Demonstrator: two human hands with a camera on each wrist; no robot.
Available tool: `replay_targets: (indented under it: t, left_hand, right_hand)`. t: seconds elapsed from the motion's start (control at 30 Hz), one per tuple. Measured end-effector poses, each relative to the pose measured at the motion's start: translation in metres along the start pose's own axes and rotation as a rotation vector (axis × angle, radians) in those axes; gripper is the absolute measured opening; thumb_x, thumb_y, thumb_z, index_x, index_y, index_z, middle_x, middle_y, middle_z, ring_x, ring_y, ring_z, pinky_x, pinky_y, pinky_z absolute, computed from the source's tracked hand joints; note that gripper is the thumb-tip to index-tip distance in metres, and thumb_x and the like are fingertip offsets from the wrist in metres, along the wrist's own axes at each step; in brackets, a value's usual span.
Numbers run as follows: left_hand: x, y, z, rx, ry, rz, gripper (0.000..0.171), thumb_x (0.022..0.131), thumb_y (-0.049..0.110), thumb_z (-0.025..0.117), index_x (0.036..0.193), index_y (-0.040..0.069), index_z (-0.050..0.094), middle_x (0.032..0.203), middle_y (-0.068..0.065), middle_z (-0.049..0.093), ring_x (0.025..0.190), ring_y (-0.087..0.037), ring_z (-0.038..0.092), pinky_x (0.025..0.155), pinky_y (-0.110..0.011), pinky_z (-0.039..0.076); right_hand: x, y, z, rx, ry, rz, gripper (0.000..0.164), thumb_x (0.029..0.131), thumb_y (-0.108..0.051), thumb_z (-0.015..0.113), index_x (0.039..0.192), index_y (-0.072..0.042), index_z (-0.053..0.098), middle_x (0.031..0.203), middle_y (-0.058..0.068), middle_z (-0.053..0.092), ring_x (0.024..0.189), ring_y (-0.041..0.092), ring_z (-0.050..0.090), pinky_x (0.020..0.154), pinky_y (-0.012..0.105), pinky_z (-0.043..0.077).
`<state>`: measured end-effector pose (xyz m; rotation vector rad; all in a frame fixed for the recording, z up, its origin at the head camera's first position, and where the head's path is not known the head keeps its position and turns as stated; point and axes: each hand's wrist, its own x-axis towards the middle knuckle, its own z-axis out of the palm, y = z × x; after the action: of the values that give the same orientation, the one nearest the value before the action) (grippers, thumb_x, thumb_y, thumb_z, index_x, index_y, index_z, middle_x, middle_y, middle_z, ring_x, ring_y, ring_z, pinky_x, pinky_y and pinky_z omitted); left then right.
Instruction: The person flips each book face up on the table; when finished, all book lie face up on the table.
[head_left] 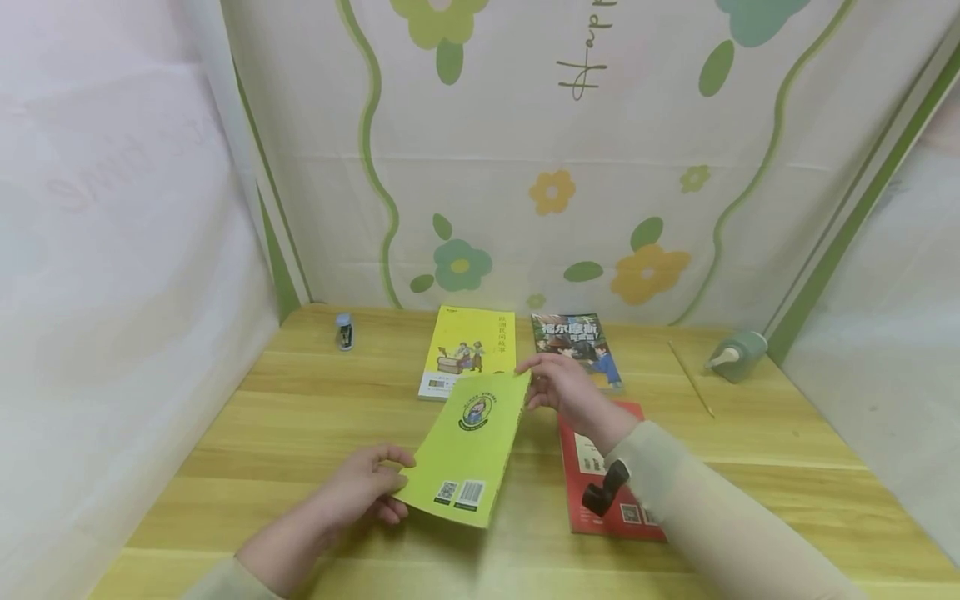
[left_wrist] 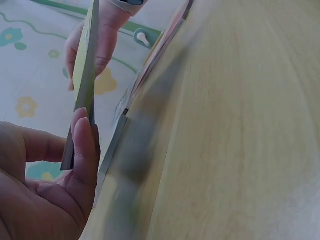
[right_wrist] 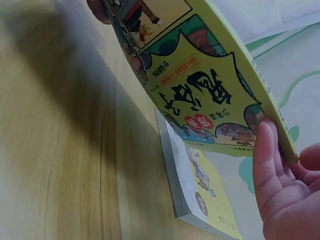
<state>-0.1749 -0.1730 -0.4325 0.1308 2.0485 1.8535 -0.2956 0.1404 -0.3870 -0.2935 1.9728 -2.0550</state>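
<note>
A yellow-green book point(head_left: 468, 442) is held off the table between both hands, its back cover with a barcode facing up in the head view. My left hand point(head_left: 367, 483) pinches its near left corner, thumb on one face and fingers on the other. At the far right corner my right hand point(head_left: 566, 387) grips the edge. The right wrist view shows the underside, an illustrated comic-style cover point(right_wrist: 200, 90). Behind it a yellow book point(head_left: 472, 346) lies flat, partly covered by the held one in the head view.
A dark illustrated book point(head_left: 600, 367) lies at the back, and a red book point(head_left: 622, 521) lies partly under the right forearm. Farther right are a thin stick point(head_left: 692, 379) and a grey-green bottle point(head_left: 738, 354). A small stapler point(head_left: 345, 332) stands at the back left, before the fabric backdrop point(head_left: 495, 150).
</note>
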Motion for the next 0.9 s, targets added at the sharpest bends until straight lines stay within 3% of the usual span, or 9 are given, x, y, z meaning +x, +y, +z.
replay_targets:
  t: [0.17,0.4,0.53,0.7,0.9]
  left_hand:
    - [0.002,0.001,0.0,-0.074,0.019,-0.008,0.04,0.089,0.002,0.049,0.126,-0.014,0.047,0.099,-0.017,0.066,0.068,-0.024,0.065,0.06,-0.032,0.059]
    - [0.0,0.006,-0.003,-0.171,-0.067,0.02,0.045,0.09,0.003,0.045,0.131,-0.016,0.042,0.107,-0.018,0.065,0.072,-0.024,0.066,0.061,-0.028,0.058]
    - [-0.001,0.008,-0.003,-0.163,-0.116,0.025,0.047,0.089,-0.001,0.049,0.133,-0.015,0.041,0.114,-0.019,0.064,0.079,-0.027,0.067,0.067,-0.03,0.058]
    - [0.0,0.009,-0.001,-0.11,-0.159,0.031,0.061,0.077,-0.007,0.056,0.136,-0.014,0.04,0.12,-0.018,0.064,0.087,-0.03,0.065,0.07,-0.031,0.057]
    - [0.002,0.011,0.001,-0.077,-0.201,0.057,0.065,0.081,-0.004,0.066,0.138,-0.013,0.035,0.122,-0.018,0.063,0.097,-0.03,0.064,0.076,-0.033,0.057]
  right_hand:
    - [-0.002,-0.004,-0.002,0.071,-0.053,-0.042,0.03,0.1,-0.001,0.035,0.117,0.015,0.053,0.081,0.014,0.055,0.063,0.02,0.059,0.062,0.03,0.058]
    - [-0.003,-0.012,-0.002,-0.003,-0.031,-0.082,0.028,0.094,0.007,0.042,0.119,0.016,0.052,0.079,0.011,0.056,0.064,0.019,0.06,0.063,0.029,0.058]
    - [-0.003,-0.015,-0.003,-0.018,-0.018,-0.078,0.03,0.092,0.008,0.045,0.12,0.016,0.051,0.082,0.011,0.061,0.066,0.018,0.061,0.064,0.028,0.058]
    - [-0.002,-0.015,-0.006,-0.011,-0.017,-0.088,0.028,0.092,0.004,0.049,0.118,0.013,0.052,0.083,0.01,0.063,0.07,0.019,0.062,0.066,0.028,0.058]
    - [-0.002,-0.016,-0.009,-0.029,-0.009,-0.116,0.02,0.093,0.002,0.053,0.112,0.004,0.058,0.091,0.009,0.065,0.081,0.022,0.062,0.069,0.031,0.057]
